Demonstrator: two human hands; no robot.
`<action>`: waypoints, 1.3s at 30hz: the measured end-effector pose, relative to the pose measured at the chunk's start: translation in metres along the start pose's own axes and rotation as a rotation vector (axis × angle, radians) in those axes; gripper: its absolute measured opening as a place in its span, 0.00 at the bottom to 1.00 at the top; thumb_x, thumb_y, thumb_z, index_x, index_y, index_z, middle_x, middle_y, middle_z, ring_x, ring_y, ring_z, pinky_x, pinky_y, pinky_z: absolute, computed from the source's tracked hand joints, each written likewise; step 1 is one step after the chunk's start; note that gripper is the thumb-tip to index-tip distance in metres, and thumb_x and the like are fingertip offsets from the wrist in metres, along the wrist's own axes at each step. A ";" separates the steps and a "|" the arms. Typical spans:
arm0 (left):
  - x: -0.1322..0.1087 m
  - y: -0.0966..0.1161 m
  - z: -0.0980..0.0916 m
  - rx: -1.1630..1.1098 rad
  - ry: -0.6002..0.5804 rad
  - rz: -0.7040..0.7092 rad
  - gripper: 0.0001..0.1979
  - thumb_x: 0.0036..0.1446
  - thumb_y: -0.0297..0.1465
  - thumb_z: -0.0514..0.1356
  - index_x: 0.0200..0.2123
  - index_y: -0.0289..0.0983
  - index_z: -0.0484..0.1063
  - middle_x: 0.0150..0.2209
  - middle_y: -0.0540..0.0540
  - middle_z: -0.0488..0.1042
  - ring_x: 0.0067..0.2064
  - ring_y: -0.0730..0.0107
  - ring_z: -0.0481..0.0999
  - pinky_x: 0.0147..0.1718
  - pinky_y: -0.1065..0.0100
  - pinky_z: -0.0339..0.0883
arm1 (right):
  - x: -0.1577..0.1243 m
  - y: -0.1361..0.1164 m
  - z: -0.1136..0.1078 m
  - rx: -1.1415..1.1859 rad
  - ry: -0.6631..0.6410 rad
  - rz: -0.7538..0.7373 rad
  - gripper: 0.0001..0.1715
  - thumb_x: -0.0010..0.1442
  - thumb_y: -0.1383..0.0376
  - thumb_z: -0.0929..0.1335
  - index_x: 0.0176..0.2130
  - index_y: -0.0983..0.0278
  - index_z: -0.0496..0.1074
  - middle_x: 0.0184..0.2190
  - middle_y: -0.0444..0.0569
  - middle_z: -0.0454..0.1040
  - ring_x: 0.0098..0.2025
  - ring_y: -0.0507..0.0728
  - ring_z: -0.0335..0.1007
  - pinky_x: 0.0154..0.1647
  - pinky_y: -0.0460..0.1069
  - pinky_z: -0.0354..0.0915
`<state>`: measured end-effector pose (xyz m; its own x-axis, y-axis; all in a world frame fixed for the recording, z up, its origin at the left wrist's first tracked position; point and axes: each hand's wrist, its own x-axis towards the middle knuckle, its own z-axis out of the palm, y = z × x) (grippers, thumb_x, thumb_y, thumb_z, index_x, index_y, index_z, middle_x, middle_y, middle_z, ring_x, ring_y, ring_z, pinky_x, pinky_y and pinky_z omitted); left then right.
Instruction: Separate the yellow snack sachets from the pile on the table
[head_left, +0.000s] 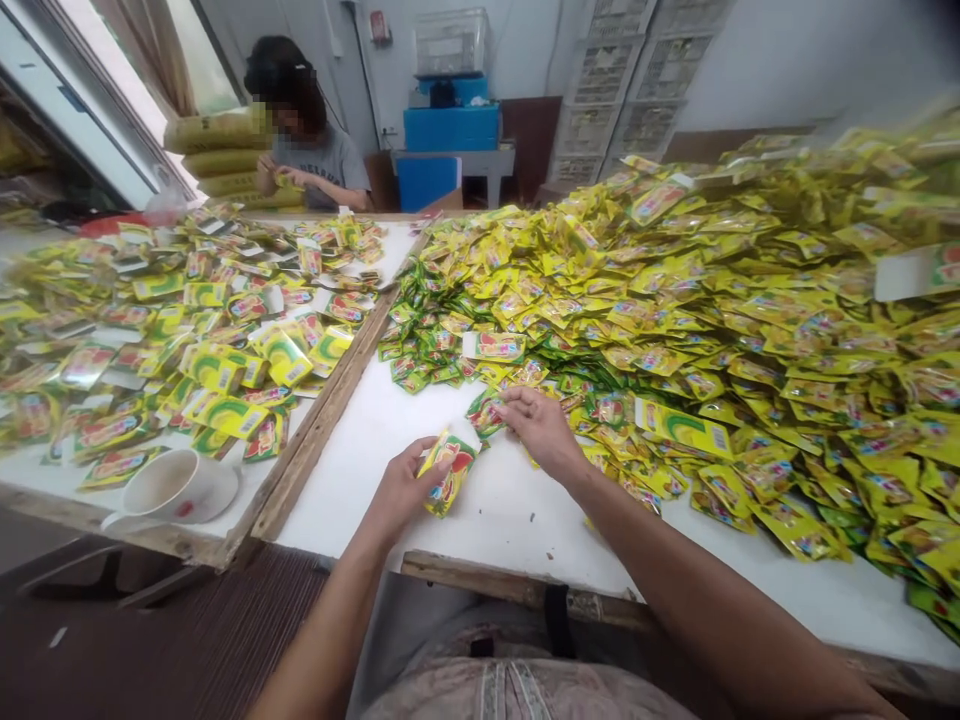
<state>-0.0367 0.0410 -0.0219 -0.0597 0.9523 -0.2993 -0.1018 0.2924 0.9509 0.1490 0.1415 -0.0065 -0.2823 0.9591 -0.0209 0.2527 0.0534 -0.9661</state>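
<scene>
My left hand point(410, 488) is closed round a small yellow-and-green printed box point(454, 474), its white flap standing up at the top end. Just to the right, my right hand point(541, 428) pinches a green sachet point(486, 412) near the open end of that box. Sachet and box are close together; I cannot tell whether they touch. Beyond my right hand a large heap of yellow and green sachets point(675, 300) spreads over the white table point(360, 455). Another yellow box point(495, 347) lies at the heap's near edge, and one more box point(684, 428) rests on the sachets to the right.
A wooden strip point(330, 400) divides the tabletop. Left of it lie many printed boxes point(225, 412) and a white mug point(180, 487) near the front edge. Across the table sits a person point(319, 160) with hands raised. Blue bins point(450, 128) and stacked crates point(600, 100) stand behind.
</scene>
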 end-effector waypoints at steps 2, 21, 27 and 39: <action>-0.002 0.001 0.005 -0.068 -0.020 0.009 0.30 0.45 0.41 0.65 0.50 0.34 0.67 0.41 0.42 0.77 0.36 0.63 0.76 0.35 0.67 0.68 | -0.007 -0.001 0.004 0.123 -0.056 0.009 0.18 0.48 0.54 0.69 0.34 0.64 0.67 0.24 0.43 0.69 0.25 0.50 0.64 0.29 0.47 0.62; -0.003 0.007 0.036 -0.164 0.009 -0.171 0.37 0.34 0.37 0.71 0.50 0.33 0.67 0.32 0.44 0.79 0.28 0.67 0.77 0.29 0.69 0.68 | -0.004 0.006 -0.037 -0.958 0.147 -0.038 0.15 0.58 0.56 0.65 0.37 0.65 0.71 0.39 0.55 0.74 0.44 0.61 0.66 0.41 0.51 0.59; -0.004 0.006 0.030 -0.104 0.056 -0.140 0.36 0.36 0.38 0.70 0.50 0.33 0.67 0.32 0.44 0.79 0.29 0.66 0.77 0.30 0.69 0.68 | 0.001 0.007 -0.028 -0.850 -0.076 -0.043 0.10 0.56 0.63 0.67 0.38 0.64 0.72 0.39 0.54 0.73 0.44 0.60 0.66 0.41 0.50 0.60; -0.008 0.005 0.027 -0.082 -0.056 -0.061 0.33 0.40 0.38 0.69 0.51 0.33 0.69 0.40 0.41 0.78 0.37 0.61 0.78 0.37 0.64 0.70 | -0.017 -0.008 -0.030 -0.280 -0.407 -0.077 0.14 0.48 0.56 0.69 0.31 0.64 0.72 0.21 0.39 0.63 0.25 0.49 0.56 0.25 0.44 0.51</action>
<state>-0.0097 0.0372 -0.0126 0.0043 0.9371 -0.3491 -0.1849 0.3439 0.9206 0.1797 0.1329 0.0090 -0.6339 0.7663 -0.1047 0.4397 0.2457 -0.8639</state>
